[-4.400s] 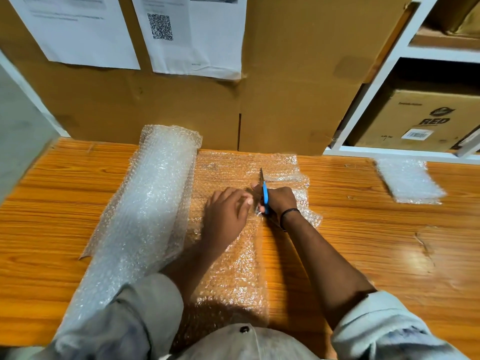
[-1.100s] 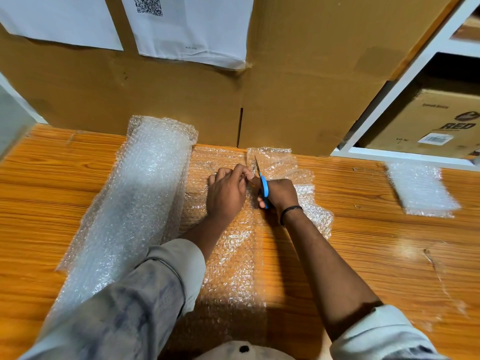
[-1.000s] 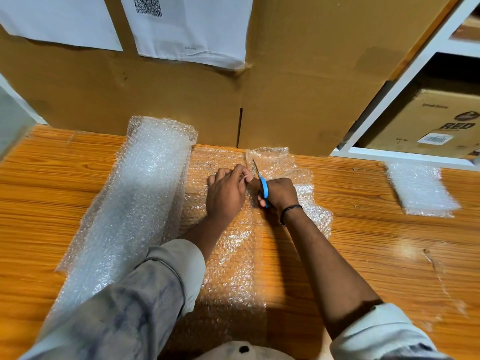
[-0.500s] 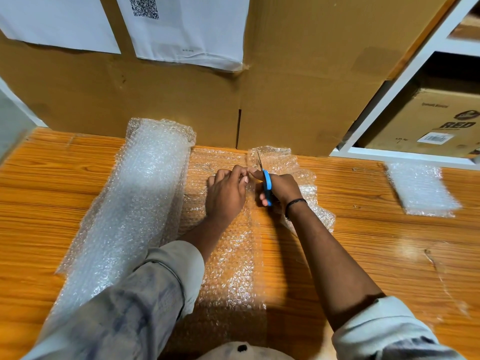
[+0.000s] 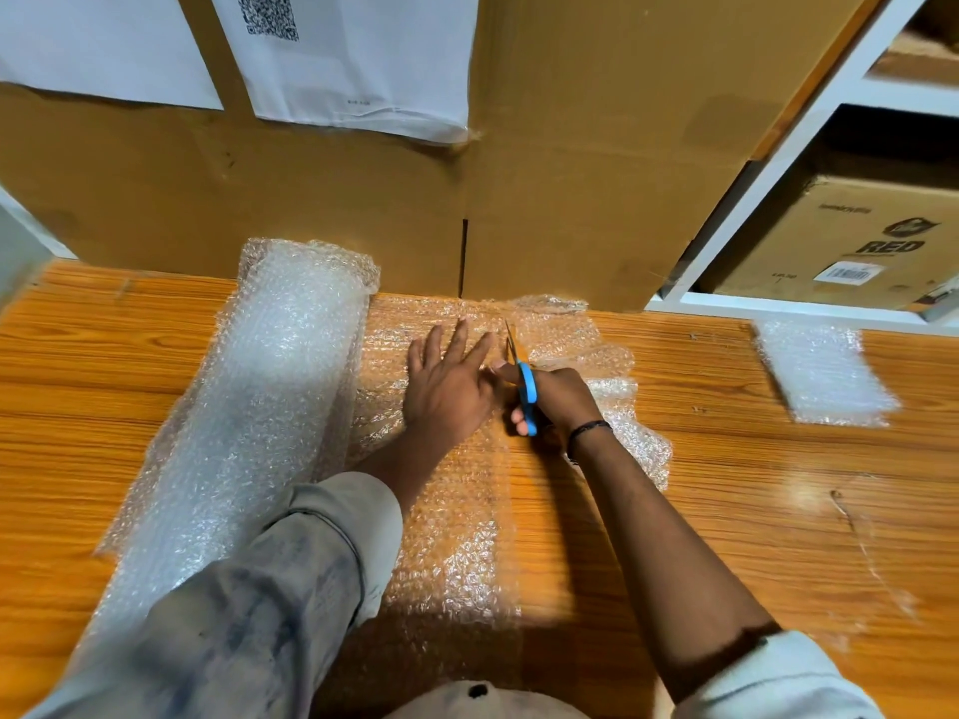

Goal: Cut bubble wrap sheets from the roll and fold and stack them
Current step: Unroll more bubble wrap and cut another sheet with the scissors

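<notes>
Roll: we see the bubble wrap roll [image 5: 270, 407] lying on the left side of the table [image 5: 752, 485], a long, cloudy white cylinder with a pimpled surface. Its far end is close to the cardboard wall [image 5: 571, 147].
Sheet: a clear, bubbled sheet [image 5: 451, 542] runs flat from the roll to the right. The wood shows through it in orange.
Left hand: our left hand [image 5: 449, 386] lies flat on the sheet just left of the blades, with its fingers straight and spread. It presses down and clasps nothing.
Right hand: our right hand [image 5: 563, 402] has its fingers curled through the blue plastic loops of the scissors [image 5: 526, 389]. The thin metal blades point away from us along the sheet. We cannot tell how far they are parted.
Wrist: a thin dark band [image 5: 589, 430] circles the right wrist.
Loose strip: right of the scissors the wrap lies as a crumpled strip [image 5: 630, 433] with wavy edges, partly under the right wrist.
Folded stack: a flat rectangular pad of wrap [image 5: 825, 376] rests on the far right of the table, well apart from the hands.
Table: glossy wood with a streaked orange-brown grain.
Behind: matte brown cardboard carries white paper sheets [image 5: 363, 59], one with a square code. A white shelf frame [image 5: 768, 163] holds a brown box [image 5: 856, 241] printed "RED".
</notes>
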